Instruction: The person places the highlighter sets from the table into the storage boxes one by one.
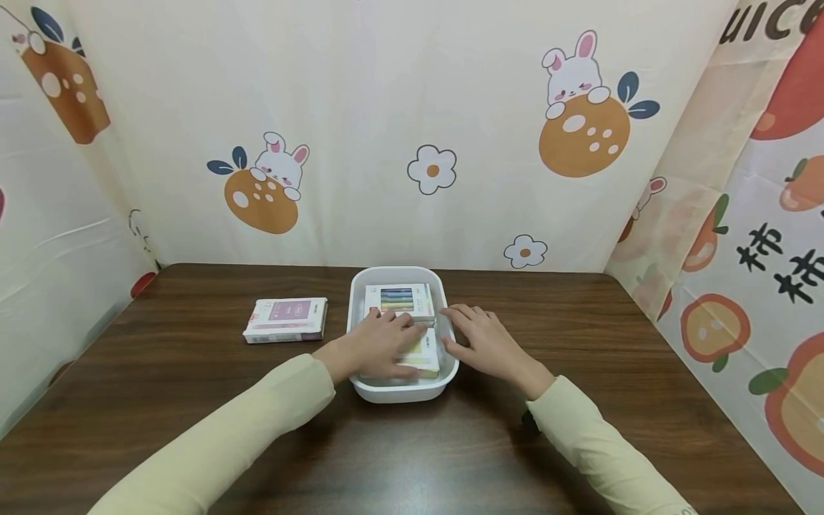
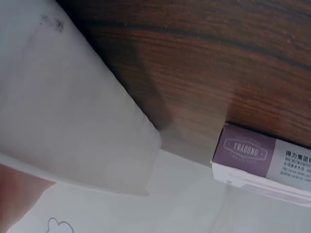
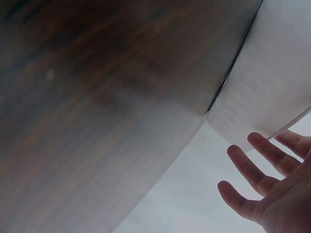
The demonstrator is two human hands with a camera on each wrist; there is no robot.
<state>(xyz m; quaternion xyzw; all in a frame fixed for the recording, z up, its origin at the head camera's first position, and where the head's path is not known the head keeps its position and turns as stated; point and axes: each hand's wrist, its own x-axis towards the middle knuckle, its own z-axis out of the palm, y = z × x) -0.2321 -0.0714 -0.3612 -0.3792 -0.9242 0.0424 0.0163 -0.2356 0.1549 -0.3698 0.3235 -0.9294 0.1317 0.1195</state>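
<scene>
White windowed box (image 1: 421, 354), pale yellow-green showing on its face, lies in the front half of a white plastic basket (image 1: 399, 395) as I reach in from the left. My left hand (image 1: 376, 348) spreads over it, fingers wide, the thumb toward the box's near side and the fingertips by the near edge of a second white box (image 1: 399, 290); how firmly I press, I cannot tell. That second box lies flat in the basket's far half, a row of coloured strips printed or showing at its centre. My right hand (image 1: 483, 342) is at the basket's right rim, fingers loosely extended and apart, holding nothing. On the dark wood-grain table (image 1: 547, 465), to the left and well apart from the basket, lies a third box (image 1: 298, 310), white with a purple panel; seen from my left wrist, its purple end reads "TRAOUND." Pale yellow sleeves (image 1: 270, 408) cover my forearms, and behind the table hangs a cream curtain (image 1: 360, 86) printed with rabbits, orange fruit and flowers.
</scene>
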